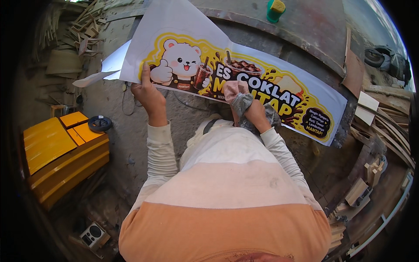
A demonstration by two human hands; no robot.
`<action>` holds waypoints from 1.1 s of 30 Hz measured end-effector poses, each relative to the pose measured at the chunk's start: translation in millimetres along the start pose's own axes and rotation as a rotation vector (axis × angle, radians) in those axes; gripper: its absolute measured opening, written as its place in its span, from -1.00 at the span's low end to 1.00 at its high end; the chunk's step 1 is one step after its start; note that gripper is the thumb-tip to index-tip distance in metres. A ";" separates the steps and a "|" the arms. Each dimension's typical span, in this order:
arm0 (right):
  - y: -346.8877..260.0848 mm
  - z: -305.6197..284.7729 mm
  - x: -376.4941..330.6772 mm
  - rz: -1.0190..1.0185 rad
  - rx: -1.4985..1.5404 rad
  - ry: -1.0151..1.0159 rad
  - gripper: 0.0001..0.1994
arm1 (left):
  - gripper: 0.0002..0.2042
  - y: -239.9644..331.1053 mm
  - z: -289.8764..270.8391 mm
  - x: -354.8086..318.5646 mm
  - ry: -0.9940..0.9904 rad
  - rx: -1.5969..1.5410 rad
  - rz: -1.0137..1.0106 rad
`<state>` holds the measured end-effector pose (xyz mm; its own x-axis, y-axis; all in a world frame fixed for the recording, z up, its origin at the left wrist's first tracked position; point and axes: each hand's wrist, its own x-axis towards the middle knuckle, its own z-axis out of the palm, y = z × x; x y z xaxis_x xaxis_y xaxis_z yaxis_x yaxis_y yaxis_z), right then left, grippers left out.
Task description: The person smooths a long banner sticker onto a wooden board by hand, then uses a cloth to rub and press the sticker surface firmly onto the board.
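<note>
A long white vinyl banner sticker [244,74] printed with a cartoon white bear, iced chocolate drinks and a yellow splash lies stretched across the grey desk, its left end lifted and curling. A crumpled pink-grey cloth [239,98] presses on its lower middle edge.

White-and-yellow cartoon-bear banner [244,74], grey-pink rag [239,97], yellow boards [52,144]

Grey, dusty concrete floor [131,131], carrying a long printed banner [262,83] with a cartoon bear and drinks. Lying beside it: a yellow painted wooden box [61,153], a black reel [99,123], a small speaker [93,236], a green and yellow container [275,9], wood offcuts [87,26].
</note>
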<state>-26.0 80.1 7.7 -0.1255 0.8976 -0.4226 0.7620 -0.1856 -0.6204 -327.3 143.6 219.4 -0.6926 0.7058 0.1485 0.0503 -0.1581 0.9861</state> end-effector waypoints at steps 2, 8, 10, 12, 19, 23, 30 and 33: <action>2.1 -1.4 -8.5 -0.038 -0.043 0.005 -0.66 | -0.76 -4.3 -1.3 4.3 0.009 0.008 -0.013; 13.1 -15.2 -33.6 -0.104 0.079 0.001 -0.66 | -0.70 -17.0 -12.8 15.9 0.019 -0.040 -0.030; 21.3 -29.9 -46.6 -0.129 0.175 0.018 -0.65 | -0.73 -16.7 -14.7 14.8 0.024 -0.006 -0.045; 37.6 -47.6 -59.8 -0.157 0.275 0.055 -0.63 | -0.73 -16.4 -16.0 15.2 0.027 0.007 -0.067; 36.9 -151.5 -146.0 0.241 0.644 0.427 -0.52 | -0.72 -16.5 -24.1 17.8 -0.007 0.019 -0.060; 38.6 -184.4 -148.4 0.139 0.776 0.481 -0.52 | -0.78 -14.6 -18.7 20.2 -0.023 -0.020 -0.024; 39.2 -99.5 -3.6 -0.105 0.940 0.336 -0.52 | -0.75 -20.1 -21.0 22.0 -0.030 -0.003 -0.013; 37.1 -41.3 40.2 -0.123 0.717 0.415 -0.54 | -0.73 -20.2 -25.5 21.2 -0.038 0.001 -0.011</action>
<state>23.5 125.8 -5.0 0.1693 0.9764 -0.1342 0.1519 -0.1604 -0.9753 -361.3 144.1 200.7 -0.6657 0.7329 0.1403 0.0434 -0.1496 0.9878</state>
